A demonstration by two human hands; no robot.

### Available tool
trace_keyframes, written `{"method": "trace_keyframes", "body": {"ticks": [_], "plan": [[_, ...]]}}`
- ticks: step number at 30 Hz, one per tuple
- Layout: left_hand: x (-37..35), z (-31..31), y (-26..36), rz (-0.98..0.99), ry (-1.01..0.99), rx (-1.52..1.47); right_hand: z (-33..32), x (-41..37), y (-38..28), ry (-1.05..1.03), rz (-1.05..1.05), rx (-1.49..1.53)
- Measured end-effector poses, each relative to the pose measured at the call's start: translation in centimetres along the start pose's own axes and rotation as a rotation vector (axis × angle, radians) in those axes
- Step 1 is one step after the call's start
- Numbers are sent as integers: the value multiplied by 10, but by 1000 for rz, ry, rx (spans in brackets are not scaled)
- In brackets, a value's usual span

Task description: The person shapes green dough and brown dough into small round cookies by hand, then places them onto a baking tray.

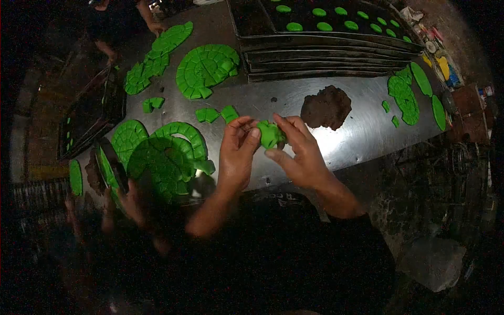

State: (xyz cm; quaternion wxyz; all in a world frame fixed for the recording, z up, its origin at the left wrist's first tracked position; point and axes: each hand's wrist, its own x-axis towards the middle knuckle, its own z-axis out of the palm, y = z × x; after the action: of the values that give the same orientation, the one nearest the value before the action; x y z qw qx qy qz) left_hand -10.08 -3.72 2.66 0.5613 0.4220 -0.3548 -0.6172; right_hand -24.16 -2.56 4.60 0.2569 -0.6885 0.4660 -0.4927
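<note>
Hands (236,157) (305,158) on green dough (269,135), lettering (287,200) illegible

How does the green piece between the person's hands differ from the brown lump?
The green piece is bright and smaller; the brown lump is dark and larger. The green piece is between the left hand and right hand; the brown lump lies on the table. Both look irregular.

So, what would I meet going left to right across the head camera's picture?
Small green oval, scored green slab, wearer's left hand, held green lump, brown lump, cluster of green pieces, long green oval.
</note>
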Motion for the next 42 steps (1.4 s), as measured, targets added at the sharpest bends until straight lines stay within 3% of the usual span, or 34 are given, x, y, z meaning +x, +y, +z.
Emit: {"method": "trace_keyframes", "body": {"ticks": [2,6,8,9,11,12,15,16,18,20,24,26,28,30,32,35,36,38,40,42], "plan": [[-2,-9,1,-167,-63,-86,0,-4,-6,16,-30,-81],[-7,-14,4,-176,-197,-75,-20,-4,4,-90,-99,9],[-11,-14,8,-48,-362,32,-33,2,7,-261,-49,244],[-11,-12,7,-49,-361,33,-31,5,5,-222,-100,351],[-10,-5,4,424,-344,302,-17,-1,6,-198,-15,476],[-11,-1,2,424,-338,303,-11,-6,4,-172,69,599],[-14,11,-3,244,50,117,8,-19,-8,29,42,263],[-12,9,-2,245,55,119,14,-20,-11,143,-14,87],[-7,5,1,71,114,114,16,-16,-14,166,-130,-5],[0,1,3,29,101,120,12,-14,-21,48,-278,-158],[-3,-1,6,-10,6,205,-3,-13,-12,-100,-287,-176],[-4,-4,4,-55,-35,188,-13,4,-21,-296,154,249],[-4,-8,2,-103,-76,171,-17,10,-12,-395,213,186],[-1,-11,-3,-337,-171,-17,-18,13,-6,-512,143,58],[12,-20,-34,-452,-149,-114,-8,6,-6,-495,107,-64],[15,-12,-47,-640,-37,-241,13,-5,-7,-308,-153,-234],[15,-9,-48,-713,47,-267,16,-7,1,-317,-151,-231],[17,-21,-77,-712,-9,-287,21,-17,27,-307,-152,-345],[18,-33,-105,-663,-11,-148,29,-27,65,-302,-68,-297],[19,-55,-137,-626,30,-14,39,-41,117,-362,114,-522]]}}
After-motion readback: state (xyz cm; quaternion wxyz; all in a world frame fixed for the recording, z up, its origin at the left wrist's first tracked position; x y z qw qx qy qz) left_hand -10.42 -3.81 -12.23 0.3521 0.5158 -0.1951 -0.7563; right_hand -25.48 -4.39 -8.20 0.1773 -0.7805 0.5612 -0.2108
